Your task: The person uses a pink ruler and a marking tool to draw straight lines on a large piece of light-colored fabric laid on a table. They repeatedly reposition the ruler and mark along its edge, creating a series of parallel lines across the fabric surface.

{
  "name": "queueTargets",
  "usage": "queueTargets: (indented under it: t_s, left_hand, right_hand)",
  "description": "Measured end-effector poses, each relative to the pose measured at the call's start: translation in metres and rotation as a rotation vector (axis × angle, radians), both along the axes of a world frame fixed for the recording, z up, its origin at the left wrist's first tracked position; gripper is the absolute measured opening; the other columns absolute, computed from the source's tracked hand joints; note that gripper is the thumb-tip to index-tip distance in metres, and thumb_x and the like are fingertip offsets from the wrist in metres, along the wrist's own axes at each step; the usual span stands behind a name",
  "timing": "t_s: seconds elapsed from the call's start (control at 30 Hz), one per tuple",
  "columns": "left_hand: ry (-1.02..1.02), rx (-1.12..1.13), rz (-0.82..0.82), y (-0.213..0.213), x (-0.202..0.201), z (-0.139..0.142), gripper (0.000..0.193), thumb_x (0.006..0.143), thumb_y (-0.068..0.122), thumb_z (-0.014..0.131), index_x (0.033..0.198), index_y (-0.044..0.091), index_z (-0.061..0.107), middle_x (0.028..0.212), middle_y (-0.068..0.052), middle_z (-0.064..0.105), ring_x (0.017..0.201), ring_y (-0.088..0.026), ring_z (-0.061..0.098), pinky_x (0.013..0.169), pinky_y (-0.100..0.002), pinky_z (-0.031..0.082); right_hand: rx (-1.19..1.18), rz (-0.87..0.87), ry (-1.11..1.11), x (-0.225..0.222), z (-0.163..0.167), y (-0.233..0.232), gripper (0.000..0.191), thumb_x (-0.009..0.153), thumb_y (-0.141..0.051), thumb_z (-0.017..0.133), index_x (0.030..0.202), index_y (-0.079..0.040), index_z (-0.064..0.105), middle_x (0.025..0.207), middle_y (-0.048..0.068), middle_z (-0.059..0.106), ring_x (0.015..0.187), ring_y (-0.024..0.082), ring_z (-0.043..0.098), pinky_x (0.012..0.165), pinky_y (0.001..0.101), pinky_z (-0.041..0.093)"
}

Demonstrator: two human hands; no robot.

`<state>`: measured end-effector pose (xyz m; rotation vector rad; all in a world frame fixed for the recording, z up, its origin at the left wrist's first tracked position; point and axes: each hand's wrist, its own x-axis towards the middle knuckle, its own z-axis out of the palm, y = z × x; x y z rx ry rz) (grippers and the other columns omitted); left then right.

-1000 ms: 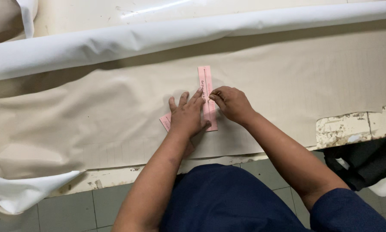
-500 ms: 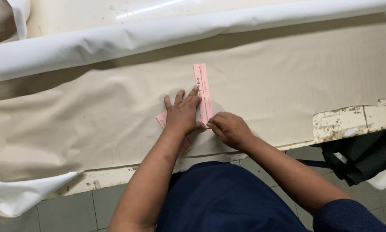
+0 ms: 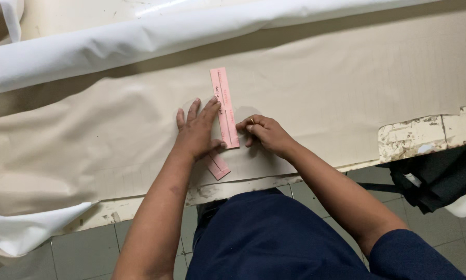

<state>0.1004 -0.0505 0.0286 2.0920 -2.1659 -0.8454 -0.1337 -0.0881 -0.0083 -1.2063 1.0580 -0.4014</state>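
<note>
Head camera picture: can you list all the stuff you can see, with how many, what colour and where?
Pink strip: one, pink, lying upright on the beige cloth at the centre.
Pink piece: one, pink, near the table's front edge, partly under the left hand.
Beige cloth: one, beige, spread over the table.
White fabric roll: one, white, along the far side.
Table: one, chipped cream edge, at right.
Dark bag: one, black, below the table at right.
Tiled floor: grey, bottom left.
Left hand: flat, pressing the pink strip.
Right hand: fingers curled at the strip's lower end.
</note>
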Motion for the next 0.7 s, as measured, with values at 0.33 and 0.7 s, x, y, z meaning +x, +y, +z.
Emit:
queueTargets:
  t_s: [0.33, 0.7]
  left_hand:
    - [0.026, 0.018, -0.002, 0.002, -0.001, 0.010, 0.105, 0.064, 0.038, 0.092, 0.153, 0.026, 0.038, 0.168, 0.009, 0.021, 0.157, -0.030, 0.007, 0.122, -0.064, -0.003]
    - [0.011, 0.048, -0.002, 0.001, -0.003, 0.013, 0.108, 0.061, 0.041, 0.093, 0.153, 0.030, 0.038, 0.168, 0.014, 0.022, 0.158, -0.029, 0.004, 0.122, -0.064, -0.005]
  right_hand:
    - [-0.506, 0.044, 0.227, -0.017, -0.013, 0.010, 0.026, 0.092, -0.007, 0.059, 0.112, -0.009, 0.075, 0.110, 0.004, 0.066, 0.098, 0.013, 0.066, 0.088, 0.0288, 0.053]
    - [-0.530, 0.211, 0.451, -0.008, 0.001, 0.018, 0.037, 0.087, -0.013, 0.066, 0.119, -0.025, 0.077, 0.112, 0.003, 0.056, 0.096, 0.018, 0.061, 0.087, 0.0314, 0.053]
